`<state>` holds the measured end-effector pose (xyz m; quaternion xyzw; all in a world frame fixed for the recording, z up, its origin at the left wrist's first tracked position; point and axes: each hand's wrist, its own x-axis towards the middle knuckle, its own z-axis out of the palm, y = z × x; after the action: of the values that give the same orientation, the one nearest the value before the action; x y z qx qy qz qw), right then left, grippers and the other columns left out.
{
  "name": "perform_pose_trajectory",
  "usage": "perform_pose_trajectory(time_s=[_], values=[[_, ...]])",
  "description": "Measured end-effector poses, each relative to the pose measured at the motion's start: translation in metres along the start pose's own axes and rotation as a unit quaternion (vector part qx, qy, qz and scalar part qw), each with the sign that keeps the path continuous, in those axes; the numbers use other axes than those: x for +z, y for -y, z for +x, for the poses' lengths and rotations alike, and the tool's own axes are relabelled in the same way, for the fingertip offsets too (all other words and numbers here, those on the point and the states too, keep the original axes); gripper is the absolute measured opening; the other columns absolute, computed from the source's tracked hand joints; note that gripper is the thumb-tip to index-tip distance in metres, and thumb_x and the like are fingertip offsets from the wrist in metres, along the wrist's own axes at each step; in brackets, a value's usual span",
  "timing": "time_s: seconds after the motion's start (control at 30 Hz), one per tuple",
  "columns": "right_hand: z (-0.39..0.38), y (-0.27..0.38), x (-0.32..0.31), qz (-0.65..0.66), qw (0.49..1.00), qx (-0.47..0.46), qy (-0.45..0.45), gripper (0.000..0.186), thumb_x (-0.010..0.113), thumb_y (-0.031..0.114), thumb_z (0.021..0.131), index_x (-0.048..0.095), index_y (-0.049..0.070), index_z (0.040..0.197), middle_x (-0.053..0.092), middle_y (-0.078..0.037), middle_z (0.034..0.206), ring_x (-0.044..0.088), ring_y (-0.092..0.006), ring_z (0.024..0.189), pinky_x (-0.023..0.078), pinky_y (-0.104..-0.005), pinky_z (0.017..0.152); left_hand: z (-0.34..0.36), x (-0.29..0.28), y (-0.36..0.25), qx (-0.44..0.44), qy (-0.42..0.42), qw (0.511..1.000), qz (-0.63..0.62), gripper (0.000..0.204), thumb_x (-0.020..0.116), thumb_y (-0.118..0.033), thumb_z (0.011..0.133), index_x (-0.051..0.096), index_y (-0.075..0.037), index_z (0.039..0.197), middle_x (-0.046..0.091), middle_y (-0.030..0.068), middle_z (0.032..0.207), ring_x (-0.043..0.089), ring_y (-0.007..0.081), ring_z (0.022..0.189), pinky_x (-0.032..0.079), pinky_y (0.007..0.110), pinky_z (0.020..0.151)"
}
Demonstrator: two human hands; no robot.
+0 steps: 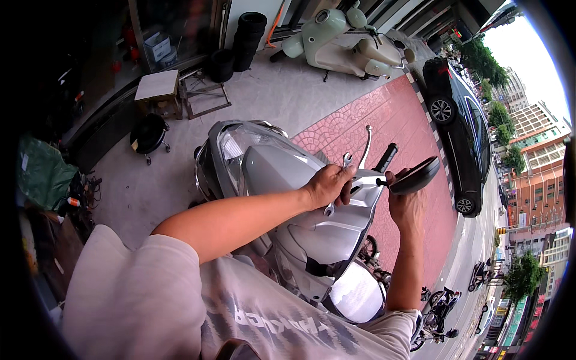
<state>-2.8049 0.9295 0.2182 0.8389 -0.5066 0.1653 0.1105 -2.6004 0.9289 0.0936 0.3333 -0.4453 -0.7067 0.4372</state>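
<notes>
A silver scooter (276,174) fills the middle of the view in front of me. My left hand (333,186) is closed on a steel open-end wrench (347,160), whose two ends stick out above and below the fingers, over the scooter's front panel. My right hand (405,204) grips a black rear-view mirror (415,175) by the scooter's right side, with its fingers partly hidden behind the mirror. A short black stem runs left from the mirror. A silver brake lever (366,147) and a black handlebar grip (385,157) show just beyond my hands.
A pale green scooter (324,48), stacked tyres (246,42), a small table (156,87) and a wheeled stool (147,135) stand along the shopfront. A dark car (456,144) is parked at right beside pink paving (408,126); motorbikes (438,312) stand lower right. A green tarp (45,174) lies left.
</notes>
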Motion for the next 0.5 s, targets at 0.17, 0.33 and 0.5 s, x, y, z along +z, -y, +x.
perform_pose_trajectory(time_s=[0.17,0.33,0.5], values=[[0.012,-0.016,-0.003,0.124,0.989,-0.023,0.074,0.021,0.065,0.022,0.098,0.063,0.004,0.088,0.058,-0.014,0.085,0.057,-0.0375,0.08,0.043,-0.0489,0.071,-0.015,0.001,-0.008,-0.041,-0.091,0.991,-0.089,0.046,0.046,-0.039,0.11,0.064,-0.003,0.087,0.061,0.0035,0.064,0.056,0.0129,0.054,0.05,0.029,0.055],[0.025,-0.019,0.0,0.115,0.986,0.011,0.122,0.029,0.061,0.022,0.102,0.06,0.002,0.082,0.054,-0.013,0.077,0.055,-0.0296,0.07,0.042,-0.0437,0.064,-0.053,-0.071,-0.061,-0.022,-0.206,0.972,-0.114,0.027,0.061,-0.031,0.104,0.069,-0.005,0.102,0.049,-0.0039,0.061,0.044,0.0068,0.048,0.043,0.028,0.048],[0.025,-0.027,0.014,0.269,0.948,0.119,0.119,0.035,0.057,0.028,0.107,0.06,0.002,0.084,0.053,-0.006,0.065,0.054,-0.0151,0.058,0.041,-0.0323,0.053,-0.093,-0.168,-0.177,0.195,-0.148,0.931,-0.273,0.031,0.071,-0.029,0.098,0.066,-0.013,0.124,0.031,-0.0086,0.061,0.029,0.0049,0.047,0.029,0.025,0.047]])
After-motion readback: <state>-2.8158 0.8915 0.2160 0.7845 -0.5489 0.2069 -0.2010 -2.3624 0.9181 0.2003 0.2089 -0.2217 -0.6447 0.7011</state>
